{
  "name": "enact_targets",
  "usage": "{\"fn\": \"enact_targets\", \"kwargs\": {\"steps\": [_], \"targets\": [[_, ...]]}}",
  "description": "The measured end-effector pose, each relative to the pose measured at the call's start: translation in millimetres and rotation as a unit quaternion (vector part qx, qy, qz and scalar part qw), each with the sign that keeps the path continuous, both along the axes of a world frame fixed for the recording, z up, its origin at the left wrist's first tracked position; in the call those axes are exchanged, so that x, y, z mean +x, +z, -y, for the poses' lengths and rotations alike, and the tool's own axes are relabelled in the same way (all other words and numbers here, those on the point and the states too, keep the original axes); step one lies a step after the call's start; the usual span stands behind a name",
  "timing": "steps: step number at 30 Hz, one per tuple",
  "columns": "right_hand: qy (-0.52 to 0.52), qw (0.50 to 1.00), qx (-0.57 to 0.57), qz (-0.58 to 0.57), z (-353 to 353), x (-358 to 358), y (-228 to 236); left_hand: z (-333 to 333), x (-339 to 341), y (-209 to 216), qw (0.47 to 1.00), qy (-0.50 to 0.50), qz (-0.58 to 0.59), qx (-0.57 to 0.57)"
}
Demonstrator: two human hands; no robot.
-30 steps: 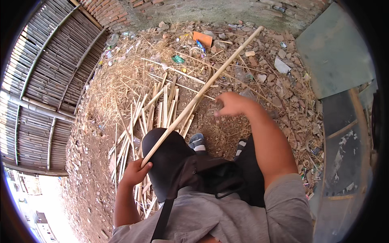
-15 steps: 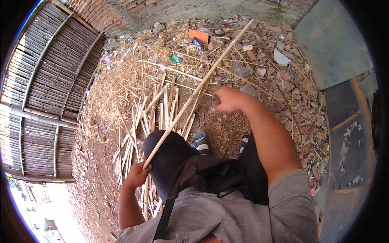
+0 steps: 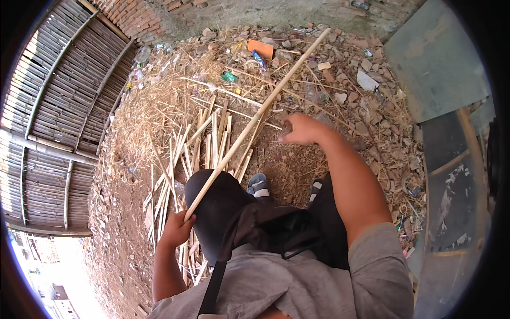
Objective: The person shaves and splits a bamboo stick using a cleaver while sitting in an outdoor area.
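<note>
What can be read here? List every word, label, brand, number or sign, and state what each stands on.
None: no word, label, brand, number or sign can be read.
Blue wrapper by the orange piece: too small and blurred to tell whether it bears print.
Dark panel at the right: pale patches, no legible lettering.
Long pole in the left hand: no readable marks.

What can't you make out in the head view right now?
All in the head view:
1. Whatever the right hand may hold: too small to tell.
2. Lower end of the pole: covered by the left hand.
3. Part of the strip pile: behind the leg.
4. Lower-left background: glare.
</note>
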State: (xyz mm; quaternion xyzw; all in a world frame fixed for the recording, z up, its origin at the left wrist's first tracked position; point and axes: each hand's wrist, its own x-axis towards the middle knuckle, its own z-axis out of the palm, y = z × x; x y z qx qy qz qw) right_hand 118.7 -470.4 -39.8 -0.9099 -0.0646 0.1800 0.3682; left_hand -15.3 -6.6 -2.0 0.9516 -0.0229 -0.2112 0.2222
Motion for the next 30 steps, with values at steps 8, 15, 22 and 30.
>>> {"fn": "enact_targets", "kwargs": {"steps": [8, 15, 22, 30], "targets": [[0.028, 0.999, -0.003, 0.014, -28.4, -14.7, 9.0, -5.4, -2.5, -1.9, 0.996, 0.038, -0.037, -0.073], [-0.061, 0.997, 0.029, 0.030, 10.7, 0.5, -4.9, -3.7, -3.2, -3.3, 0.998, 0.036, 0.003, -0.043], [0.072, 0.995, -0.069, 0.027, -26.5, -15.1, 18.4, 6.9, 1.2, 10.7, 0.998, 0.032, -0.025, -0.038], [-0.014, 1.000, -0.025, 0.007, 6.6, 4.9, -1.8, 2.5, -0.2, 7.4, 0.998, 0.032, -0.039, -0.024]]}}
